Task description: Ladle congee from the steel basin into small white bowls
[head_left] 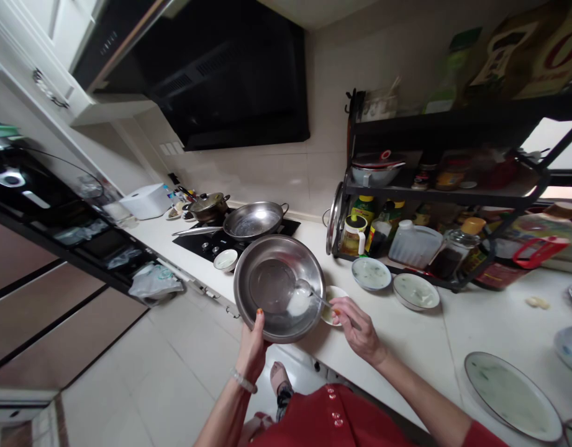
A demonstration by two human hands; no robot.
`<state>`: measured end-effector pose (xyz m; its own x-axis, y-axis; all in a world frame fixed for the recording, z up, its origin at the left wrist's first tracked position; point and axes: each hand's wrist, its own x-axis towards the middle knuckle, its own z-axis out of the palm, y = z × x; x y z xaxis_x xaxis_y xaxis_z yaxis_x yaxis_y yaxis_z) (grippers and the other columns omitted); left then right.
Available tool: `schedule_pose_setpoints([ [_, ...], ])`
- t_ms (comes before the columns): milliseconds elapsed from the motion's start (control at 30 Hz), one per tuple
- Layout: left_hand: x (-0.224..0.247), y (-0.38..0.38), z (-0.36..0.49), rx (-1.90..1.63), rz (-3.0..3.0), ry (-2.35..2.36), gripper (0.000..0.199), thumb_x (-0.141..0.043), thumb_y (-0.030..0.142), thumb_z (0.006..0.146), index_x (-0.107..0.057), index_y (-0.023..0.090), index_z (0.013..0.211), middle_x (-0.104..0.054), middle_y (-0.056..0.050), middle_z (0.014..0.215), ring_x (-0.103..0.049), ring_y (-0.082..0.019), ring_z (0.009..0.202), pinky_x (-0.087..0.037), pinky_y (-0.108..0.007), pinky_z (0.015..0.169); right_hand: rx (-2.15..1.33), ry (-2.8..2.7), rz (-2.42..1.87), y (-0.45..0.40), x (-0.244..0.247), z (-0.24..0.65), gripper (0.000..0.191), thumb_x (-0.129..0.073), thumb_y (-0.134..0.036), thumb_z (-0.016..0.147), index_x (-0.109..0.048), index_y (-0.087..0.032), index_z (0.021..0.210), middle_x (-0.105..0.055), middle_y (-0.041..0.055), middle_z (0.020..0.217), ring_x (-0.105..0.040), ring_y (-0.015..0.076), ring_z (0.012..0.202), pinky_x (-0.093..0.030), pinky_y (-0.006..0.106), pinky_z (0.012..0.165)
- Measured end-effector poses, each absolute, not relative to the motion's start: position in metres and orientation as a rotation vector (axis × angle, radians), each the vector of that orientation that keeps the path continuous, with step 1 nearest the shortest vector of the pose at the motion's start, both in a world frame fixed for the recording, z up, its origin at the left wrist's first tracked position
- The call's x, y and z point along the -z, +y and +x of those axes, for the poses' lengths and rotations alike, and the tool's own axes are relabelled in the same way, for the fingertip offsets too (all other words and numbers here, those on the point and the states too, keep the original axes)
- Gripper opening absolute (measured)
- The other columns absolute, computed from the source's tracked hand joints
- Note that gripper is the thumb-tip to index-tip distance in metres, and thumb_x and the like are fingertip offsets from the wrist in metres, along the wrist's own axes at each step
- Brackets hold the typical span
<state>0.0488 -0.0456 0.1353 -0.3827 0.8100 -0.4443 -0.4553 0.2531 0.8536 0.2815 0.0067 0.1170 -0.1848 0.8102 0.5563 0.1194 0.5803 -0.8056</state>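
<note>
My left hand (255, 341) grips the near rim of a wide stainless steel basin (267, 285), thumb over the edge, and tilts it above the counter's front edge. A little whitish, glossy stuff (299, 303) lies at the basin's right side. My right hand (358, 329) is closed around the handle of a metal spoon (317, 298), whose bowl rests inside the basin beside that white stuff. A bowl (331, 304) is partly hidden behind the basin and my right fingers.
A wok (255, 220) and a lidded pot (207, 208) stand on the black cooktop (288, 228). Bowls of pale, green-flecked liquid include one (371, 274) before the condiment rack (416, 192). A large plate (512, 394) holds similar liquid. A small bowl (225, 261) sits by the cooktop.
</note>
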Motion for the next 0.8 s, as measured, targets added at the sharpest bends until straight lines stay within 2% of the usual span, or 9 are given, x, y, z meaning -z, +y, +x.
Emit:
schedule_pose_setpoints([
  [100,-0.136,-0.047,0.049,-1.430,0.385,1.437,0.049,-0.068,0.043,0.077,-0.056,0.011,0.111,-0.073,-0.013,0.085,-0.070,-0.023,0.077,-0.054,-0.028,0.061,-0.929,-1.401,-0.972,0.006,-0.114,0.277,0.029,-0.044,-0.039,0.092,-0.063,-0.020,0.083,-0.067,0.0051,0.073,-0.063,0.0160,0.053,-0.055,0.030,0.054],
  [200,-0.137,-0.048,0.050,-1.430,0.375,1.437,0.052,-0.070,0.046,0.073,-0.057,0.011,0.108,-0.073,-0.012,0.082,-0.069,-0.023,0.074,-0.053,-0.028,0.060,-1.037,-1.165,-1.103,0.008,-0.113,0.277,0.037,-0.046,-0.050,0.089,-0.062,-0.019,0.078,-0.065,0.0036,0.061,-0.062,0.0181,0.050,-0.054,0.030,0.053],
  [433,-0.139,-0.050,0.052,-1.445,0.370,1.403,0.064,-0.077,0.053,0.061,-0.059,0.011,0.104,-0.073,-0.010,0.079,-0.068,-0.023,0.070,-0.052,-0.029,0.059,-1.077,-1.041,-1.107,0.009,-0.117,0.285,0.040,-0.054,-0.056,0.083,-0.063,-0.018,0.078,-0.069,0.0062,0.066,-0.063,0.0183,0.050,-0.053,0.030,0.052],
  [800,-0.132,-0.048,0.052,-1.437,0.390,1.413,0.058,-0.075,0.053,0.063,-0.059,0.011,0.100,-0.072,-0.010,0.080,-0.068,-0.023,0.071,-0.053,-0.030,0.061,-1.112,-0.911,-1.096,0.010,-0.119,0.296,0.040,-0.060,-0.057,0.078,-0.063,-0.017,0.075,-0.070,0.0075,0.074,-0.061,0.0169,0.049,-0.052,0.030,0.049],
])
